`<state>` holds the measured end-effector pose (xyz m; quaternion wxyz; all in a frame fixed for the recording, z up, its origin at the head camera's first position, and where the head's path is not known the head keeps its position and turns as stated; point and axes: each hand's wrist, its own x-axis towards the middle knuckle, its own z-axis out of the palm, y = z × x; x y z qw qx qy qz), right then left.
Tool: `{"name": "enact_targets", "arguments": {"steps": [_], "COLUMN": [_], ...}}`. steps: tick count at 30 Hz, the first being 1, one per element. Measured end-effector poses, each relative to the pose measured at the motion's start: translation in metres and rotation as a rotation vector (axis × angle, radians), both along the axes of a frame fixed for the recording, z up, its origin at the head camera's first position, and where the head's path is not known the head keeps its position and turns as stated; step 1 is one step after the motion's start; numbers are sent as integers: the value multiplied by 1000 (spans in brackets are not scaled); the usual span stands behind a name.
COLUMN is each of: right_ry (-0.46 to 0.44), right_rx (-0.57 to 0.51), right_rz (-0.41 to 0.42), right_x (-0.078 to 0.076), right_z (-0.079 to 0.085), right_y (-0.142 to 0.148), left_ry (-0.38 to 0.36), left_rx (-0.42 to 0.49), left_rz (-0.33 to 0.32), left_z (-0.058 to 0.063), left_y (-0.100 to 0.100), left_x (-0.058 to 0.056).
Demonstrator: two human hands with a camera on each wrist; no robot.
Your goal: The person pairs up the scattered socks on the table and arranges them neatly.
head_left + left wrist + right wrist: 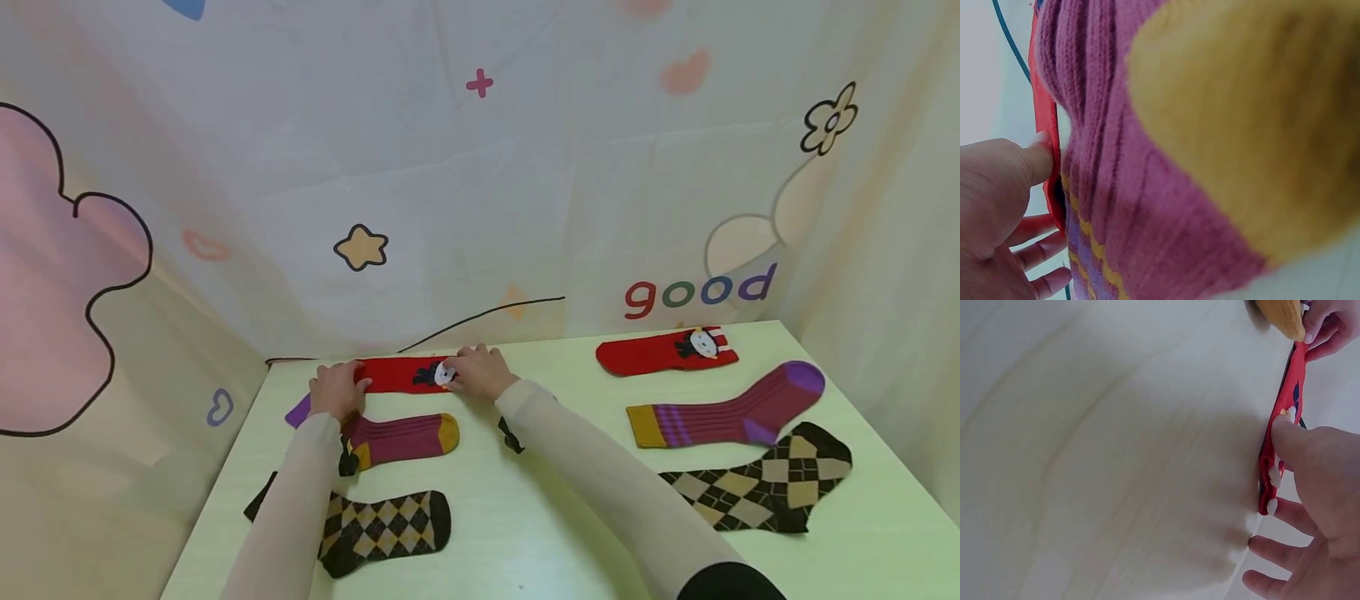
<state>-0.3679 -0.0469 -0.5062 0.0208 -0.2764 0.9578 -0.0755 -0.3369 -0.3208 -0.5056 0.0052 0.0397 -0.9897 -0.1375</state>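
A red sock (393, 375) with a black and white cartoon figure lies along the table's back edge. At its left end, my left hand (336, 390) pinches it between thumb and fingers. My right hand (483, 373) grips the other end, thumb (1288, 437) on top of the cloth, and covers part of the figure. Nearer to me, beneath the left wrist, is a mauve sock (405, 439) with mustard toe and purple cuff; it fills much of the left wrist view. A brown and tan argyle sock (386, 525) lies closer still, partly hidden by the left sleeve.
On the right side of the table (555, 533) lie another red sock (652, 354), another mauve sock (720, 417) and another argyle sock (780, 483), partly behind the right sleeve. A printed curtain (420, 167) hangs right behind the table's back edge.
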Motion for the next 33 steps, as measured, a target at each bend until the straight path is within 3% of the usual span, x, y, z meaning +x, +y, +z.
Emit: {"name": "enact_targets", "arguments": {"steps": [6, 19, 27, 33], "right_ry": [-9, 3, 0, 8], "right_rx": [-1, 15, 16, -41], "right_rz": [8, 13, 14, 31], "right_x": [3, 4, 1, 1], "right_z": [4, 11, 6, 8], "right_y": [-1, -1, -3, -4], "left_ry": [-20, 39, 52, 7], "left_rx": [10, 38, 87, 176], "left_rz": [6, -22, -20, 9], "left_z": [3, 9, 5, 5], "left_y": [-1, 1, 0, 0], "left_x": [0, 0, -1, -6]}}
